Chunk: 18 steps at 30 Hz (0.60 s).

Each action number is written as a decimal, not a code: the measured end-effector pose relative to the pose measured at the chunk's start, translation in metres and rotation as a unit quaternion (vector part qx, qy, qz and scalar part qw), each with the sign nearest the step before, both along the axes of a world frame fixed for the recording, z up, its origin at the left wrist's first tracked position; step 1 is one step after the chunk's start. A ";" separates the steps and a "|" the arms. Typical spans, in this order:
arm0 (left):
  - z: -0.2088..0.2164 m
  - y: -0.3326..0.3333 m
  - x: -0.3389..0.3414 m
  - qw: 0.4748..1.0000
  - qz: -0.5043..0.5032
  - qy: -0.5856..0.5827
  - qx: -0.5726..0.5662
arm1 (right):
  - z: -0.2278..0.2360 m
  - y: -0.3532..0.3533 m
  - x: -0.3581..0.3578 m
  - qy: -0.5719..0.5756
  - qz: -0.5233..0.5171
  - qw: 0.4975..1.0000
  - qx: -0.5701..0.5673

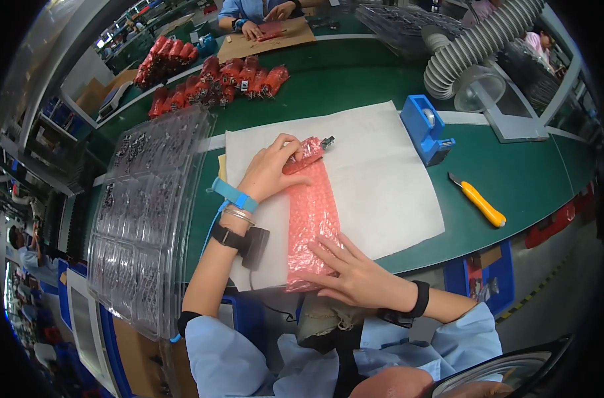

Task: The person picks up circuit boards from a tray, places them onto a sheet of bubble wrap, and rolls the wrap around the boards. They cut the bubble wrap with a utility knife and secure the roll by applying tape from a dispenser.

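A strip of pink bubble wrap (314, 205) lies lengthwise on a white paper sheet (388, 192). Its far end is rolled into a bundle (310, 151), and a small dark part with metal pins (327, 142) pokes out on the right side. My left hand (275, 166) curls its fingers over this roll, with the thumb along the wrap. On the near end of the strip, my right hand (351, 272) rests flat with fingers spread. A blue strap with a cord (234, 194) circles my left wrist.
Clear plastic trays of small parts (142, 199) stand at the left. Several red wrapped bundles (232, 78) lie beyond the paper. To the right are a blue tape dispenser (421, 129), a yellow-handled knife (481, 202) and a grey duct hose (477, 50). A co-worker's hand (252, 30) works opposite.
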<state>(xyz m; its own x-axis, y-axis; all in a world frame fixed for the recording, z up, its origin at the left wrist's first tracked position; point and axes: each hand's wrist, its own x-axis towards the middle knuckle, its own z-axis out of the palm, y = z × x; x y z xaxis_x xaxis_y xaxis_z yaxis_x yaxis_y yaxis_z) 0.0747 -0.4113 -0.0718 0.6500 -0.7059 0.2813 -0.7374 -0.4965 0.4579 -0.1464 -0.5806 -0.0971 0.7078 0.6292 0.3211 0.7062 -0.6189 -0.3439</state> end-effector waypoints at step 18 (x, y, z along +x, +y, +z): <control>0.003 0.015 -0.006 0.994 -0.065 -0.002 0.088 | 0.022 -0.213 -0.041 -0.083 -0.491 0.865 -0.056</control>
